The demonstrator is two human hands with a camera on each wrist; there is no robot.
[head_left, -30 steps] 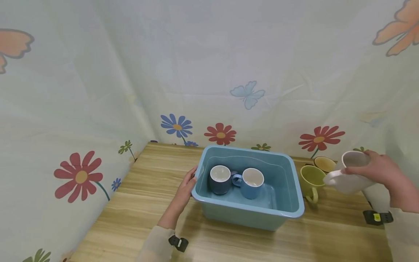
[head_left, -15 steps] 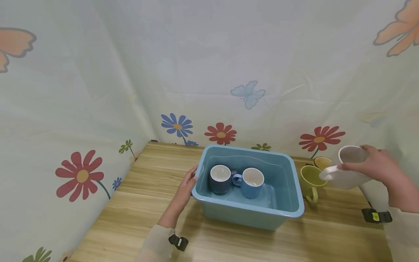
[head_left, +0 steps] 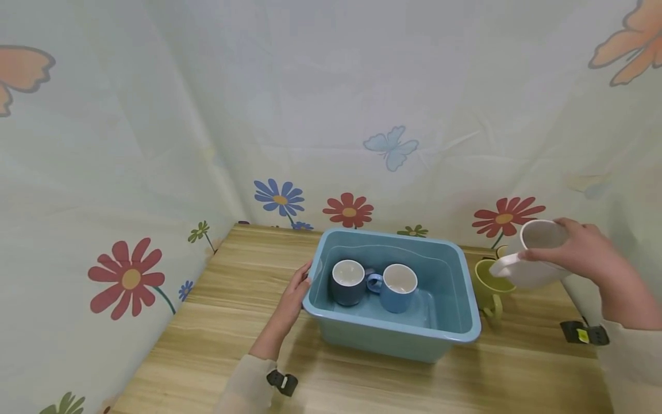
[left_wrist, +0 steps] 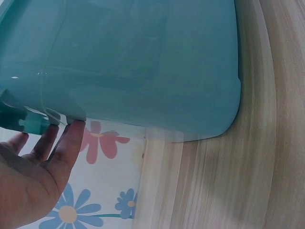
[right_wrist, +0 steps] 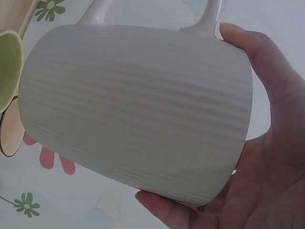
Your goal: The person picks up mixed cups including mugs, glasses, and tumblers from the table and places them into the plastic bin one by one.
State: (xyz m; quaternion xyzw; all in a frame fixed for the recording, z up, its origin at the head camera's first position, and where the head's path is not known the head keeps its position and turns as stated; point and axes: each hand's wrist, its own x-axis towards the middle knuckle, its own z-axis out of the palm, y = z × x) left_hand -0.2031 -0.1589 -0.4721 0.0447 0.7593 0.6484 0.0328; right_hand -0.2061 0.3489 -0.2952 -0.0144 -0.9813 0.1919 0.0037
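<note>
In the head view, my left hand [head_left: 289, 302] touches the left end of a blue plastic basin [head_left: 383, 345]. The left wrist view shows its fingers [left_wrist: 69, 143] fairly straight against the outer wall, below the rim. Inside the basin a dark blue mug [head_left: 347, 292] and a lighter blue mug [head_left: 397, 298] stand upright, side by side. To the right of it, my right hand [head_left: 589, 256] grips a white ribbed mug [right_wrist: 138, 105] between thumb and fingers. That mug is raised and tilted, its handle pointing left, partly above a green mug [head_left: 486, 296].
Behind the green mug, a cup with a tan inside [right_wrist: 12, 129] is mostly hidden. All of this is on a wooden table [head_left: 233, 270]. A curtain printed with flowers and butterflies [head_left: 320, 115] hangs close behind and along the left side.
My right hand has carried the white mug left and slightly up, toward the basin; it now covers more of the tan cup. My left hand and the basin have stayed put.
</note>
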